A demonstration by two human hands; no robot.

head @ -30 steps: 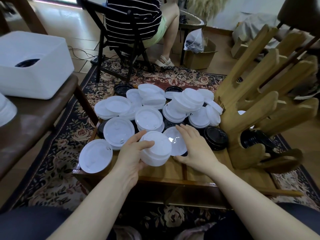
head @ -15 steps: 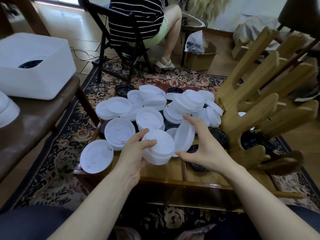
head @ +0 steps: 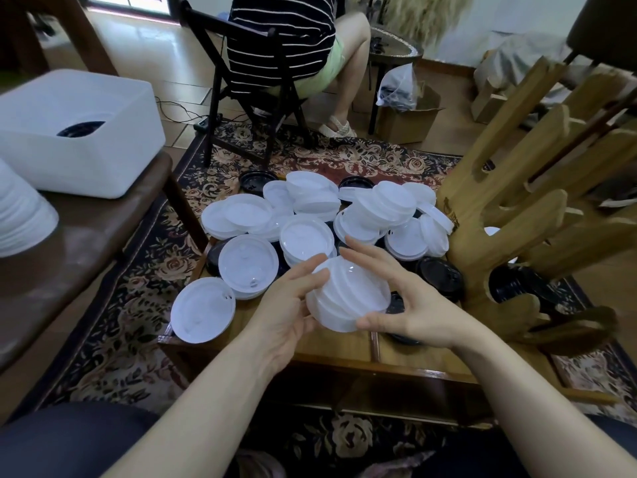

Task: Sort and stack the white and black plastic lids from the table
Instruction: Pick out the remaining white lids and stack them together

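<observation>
Lids (head: 348,294) stacked between hands, wooden table (head: 344,350), floral rug (head: 144,277)

White lids (head: 348,294) smooth matt plastic; black lids (head: 439,276) glossy plastic; table (head: 344,350) polished wood; rug (head: 138,288) woven cloth; left bin (head: 79,157) matt plastic.

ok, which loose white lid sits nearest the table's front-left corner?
The single white lid overhanging the table edge, left of the left hand; the others lie farther back.

Two hands (head: 286,305) (head: 424,305), one white rectangular plastic bin (head: 79,132), one black wooden folding chair (head: 248,74), one brown cardboard box (head: 406,119).
</observation>
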